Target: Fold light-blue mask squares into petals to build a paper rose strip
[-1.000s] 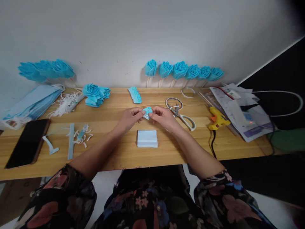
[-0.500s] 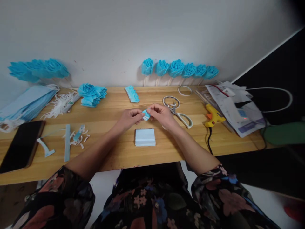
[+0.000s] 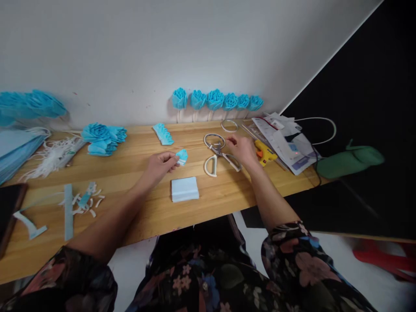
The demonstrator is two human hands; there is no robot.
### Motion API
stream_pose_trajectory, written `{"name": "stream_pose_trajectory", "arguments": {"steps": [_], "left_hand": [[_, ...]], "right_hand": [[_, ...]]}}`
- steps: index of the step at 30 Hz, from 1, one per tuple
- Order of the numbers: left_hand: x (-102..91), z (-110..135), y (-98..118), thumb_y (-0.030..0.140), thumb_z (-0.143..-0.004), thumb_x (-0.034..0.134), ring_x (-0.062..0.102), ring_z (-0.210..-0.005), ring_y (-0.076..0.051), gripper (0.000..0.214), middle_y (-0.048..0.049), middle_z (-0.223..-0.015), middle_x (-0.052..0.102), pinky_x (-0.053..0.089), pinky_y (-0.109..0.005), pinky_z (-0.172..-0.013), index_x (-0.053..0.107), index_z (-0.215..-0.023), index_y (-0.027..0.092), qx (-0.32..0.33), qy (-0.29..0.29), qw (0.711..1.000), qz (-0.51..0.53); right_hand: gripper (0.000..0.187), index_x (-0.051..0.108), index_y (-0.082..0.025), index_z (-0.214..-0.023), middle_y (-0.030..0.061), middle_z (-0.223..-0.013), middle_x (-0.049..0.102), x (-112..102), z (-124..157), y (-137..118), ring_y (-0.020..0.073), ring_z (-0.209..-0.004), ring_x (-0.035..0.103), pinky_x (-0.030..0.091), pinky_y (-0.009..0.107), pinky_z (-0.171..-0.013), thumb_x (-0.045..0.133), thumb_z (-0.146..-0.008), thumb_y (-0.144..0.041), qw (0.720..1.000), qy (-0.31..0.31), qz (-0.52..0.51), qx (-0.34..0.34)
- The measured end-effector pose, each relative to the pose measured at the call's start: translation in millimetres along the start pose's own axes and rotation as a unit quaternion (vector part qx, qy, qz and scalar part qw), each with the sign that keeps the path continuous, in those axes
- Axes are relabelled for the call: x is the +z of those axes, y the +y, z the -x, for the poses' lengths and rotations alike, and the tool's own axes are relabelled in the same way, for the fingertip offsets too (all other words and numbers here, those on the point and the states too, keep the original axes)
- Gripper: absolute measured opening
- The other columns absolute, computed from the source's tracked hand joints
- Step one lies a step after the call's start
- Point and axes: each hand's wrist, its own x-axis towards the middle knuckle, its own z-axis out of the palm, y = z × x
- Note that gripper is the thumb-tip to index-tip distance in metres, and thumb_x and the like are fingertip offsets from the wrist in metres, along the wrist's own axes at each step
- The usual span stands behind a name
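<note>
My left hand pinches a small blue petal of mask fabric between thumb and fingertips, above the table. Over the right side of the table is my right hand, its fingers loosely bent and no object visible in them. Its fingertips are close to a thin white ring and the scissors, whose white handles are spread apart. Just beyond that hand, partly hidden by it, lies a yellow glue gun. A stack of pale blue folded pieces sits in front of me.
A pleated blue strip lies behind my left hand. Blue fabric flowers on sticks lean on the wall, with loose flowers to the left. Offcuts, white cords and a phone lie left; papers and a green pouch right.
My right hand has let go of the blue petal and moved right, to beside the scissors and white ring. My left hand keeps the petal. The view has turned to the right.
</note>
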Motion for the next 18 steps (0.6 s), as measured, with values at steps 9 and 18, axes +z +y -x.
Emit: {"name": "stream_pose_trajectory", "arguments": {"steps": [9,18], "left_hand": [[1.8,1.2,1.4,0.050,-0.069,0.074,0.049,-0.052,-0.009,0.035,-0.0008,-0.063,0.065,0.040,-0.024,-0.053,0.066,-0.069,0.017,0.003,-0.002,1.000,0.006],[1.1,1.2,1.6,0.048,-0.070,0.073,0.050,-0.052,-0.009,0.032,-0.0012,-0.063,0.066,0.041,-0.023,-0.053,0.066,-0.068,0.016,0.006,-0.007,1.000,0.007]], "right_hand": [[0.019,0.075,-0.021,-0.096,0.0087,-0.104,0.077,21.1,9.5,0.8,0.0222,-0.094,0.067,0.044,0.029,-0.077,0.057,-0.091,-0.021,0.992,-0.043,0.117,-0.026],[0.021,0.072,-0.020,-0.096,0.0098,-0.098,0.077,31.1,6.9,5.2,0.0225,-0.085,0.067,0.041,0.030,-0.070,0.052,-0.092,-0.022,0.993,-0.009,0.115,-0.009]]}}
